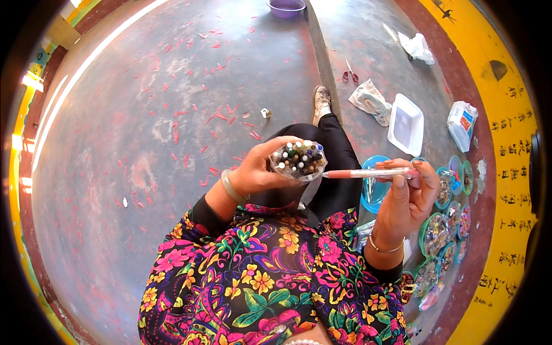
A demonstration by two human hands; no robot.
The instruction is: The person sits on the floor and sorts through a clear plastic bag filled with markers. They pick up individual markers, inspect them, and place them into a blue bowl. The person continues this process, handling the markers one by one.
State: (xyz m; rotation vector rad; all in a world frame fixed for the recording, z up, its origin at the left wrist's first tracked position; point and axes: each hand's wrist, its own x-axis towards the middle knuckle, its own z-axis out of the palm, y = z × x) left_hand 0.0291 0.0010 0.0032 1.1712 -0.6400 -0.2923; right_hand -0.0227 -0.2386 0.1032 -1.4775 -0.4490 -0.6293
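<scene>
My left hand [253,168] is closed round a bundle of slim pens [298,158] in a clear plastic wrapping, its end turned up to show several white, black and blue tips. In my right hand [405,201], the thumb and fingers pinch a pink-red pen [365,173] with a clear section near the fingers. That pen lies level, and its pale tip points left, close beside the bundle's lower right edge. Below it, a blue basin [374,202] is partly hidden behind my right hand.
Round trays [435,234] of small mixed pieces stand at the right. Beyond my right hand are a white tray [406,125], a crumpled cloth [371,102], a plastic-wrapped pack [462,126], red-handled scissors [350,73] and a white bag [416,48]. Red scraps [221,112] litter the floor; a purple basin [286,7] stands far off.
</scene>
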